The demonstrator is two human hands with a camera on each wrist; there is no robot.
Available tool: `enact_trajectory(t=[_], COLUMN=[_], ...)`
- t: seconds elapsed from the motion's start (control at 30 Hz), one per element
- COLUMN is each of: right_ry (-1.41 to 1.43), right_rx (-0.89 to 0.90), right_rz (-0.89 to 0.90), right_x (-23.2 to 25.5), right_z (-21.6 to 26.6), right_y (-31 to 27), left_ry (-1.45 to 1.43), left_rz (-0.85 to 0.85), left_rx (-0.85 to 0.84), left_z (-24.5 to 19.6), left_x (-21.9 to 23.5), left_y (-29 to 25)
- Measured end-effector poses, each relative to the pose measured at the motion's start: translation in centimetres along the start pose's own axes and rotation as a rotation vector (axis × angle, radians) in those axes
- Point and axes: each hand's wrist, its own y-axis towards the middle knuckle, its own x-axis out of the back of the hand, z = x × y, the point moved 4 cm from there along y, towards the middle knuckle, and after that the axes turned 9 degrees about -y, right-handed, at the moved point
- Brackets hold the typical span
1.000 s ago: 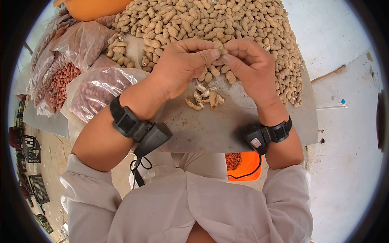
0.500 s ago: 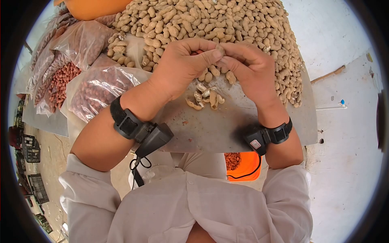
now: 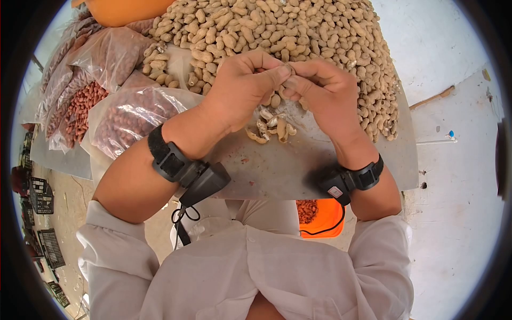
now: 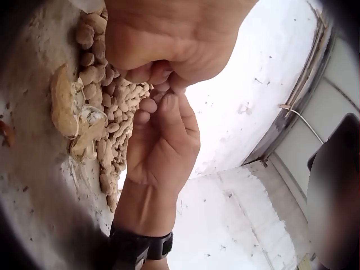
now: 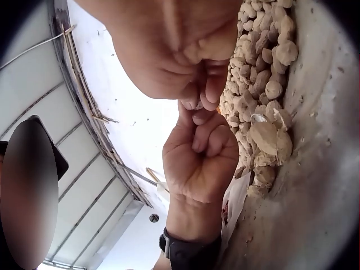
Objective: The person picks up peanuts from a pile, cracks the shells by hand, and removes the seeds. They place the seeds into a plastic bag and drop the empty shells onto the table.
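Observation:
My left hand (image 3: pixel 237 88) and right hand (image 3: pixel 330 96) meet fingertip to fingertip at the front edge of a big heap of unshelled peanuts (image 3: pixel 298 32). Thumbs and forefingers pinch a peanut (image 3: pixel 290 69) between them, mostly covered by the fingers. Something reddish shows under the curled left forefinger. Just below the hands, split empty peanut shells (image 3: pixel 281 129) lie in a small pile on the grey tabletop (image 3: pixel 266 170). In the left wrist view, these shells (image 4: pixel 64 107) are beside the heap.
Clear plastic bags of red shelled peanuts (image 3: pixel 130 120) stand left of the heap, with an orange basin (image 3: pixel 125 12) behind them. Below the table edge, an orange container (image 3: pixel 335 226) holds reddish bits. Black crates (image 3: pixel 50 248) are on the floor at far left.
A second ago the peanut showed between the fingertips; now the fingers have closed in and mostly cover it. The right hand has shifted slightly left, closer to the left hand.

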Motion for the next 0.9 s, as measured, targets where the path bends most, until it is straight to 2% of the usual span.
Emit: enact_trajectory(t=[0.17, 0.27, 0.47, 0.57, 0.67, 0.77, 0.87, 0.9], right_ry=[0.286, 0.553, 0.628, 0.575, 0.08, -0.35, -0.632, -0.661], right_rx=[-0.133, -0.157, -0.206, -0.141, 0.003, 0.356, 0.629, 0.657], right_rz=[-0.001, -0.032, 0.014, -0.042, -0.106, -0.186, -0.173, -0.164], right_x=[-0.3, -0.3, -0.3, -0.1, 0.5, 0.6, 0.3, 0.2], right_z=[-1.1, -2.2, -2.3, -2.2, -0.7, 0.7, 2.3, 2.3], right_y=[0.3, 0.4, 0.6, 0.7, 0.4, 0.3, 0.1, 0.0], left_ry=[0.012, -0.002, -0.069, -0.158, -0.251, -0.347, -0.461, -0.502], left_rz=[-0.023, -0.018, -0.056, -0.057, -0.074, -0.087, -0.07, -0.061], left_rx=[0.005, 0.004, 0.031, 0.076, 0.149, 0.264, 0.36, 0.386], left_z=[-0.1, 0.1, 0.3, 0.2, 0.3, 0.9, 1.5, 1.7], left_x=[-0.1, 0.2, 0.0, -0.2, -0.1, -0.1, 0.2, 0.4], left_y=[0.0, 0.1, 0.3, 0.2, 0.3, 0.2, 0.2, 0.3])
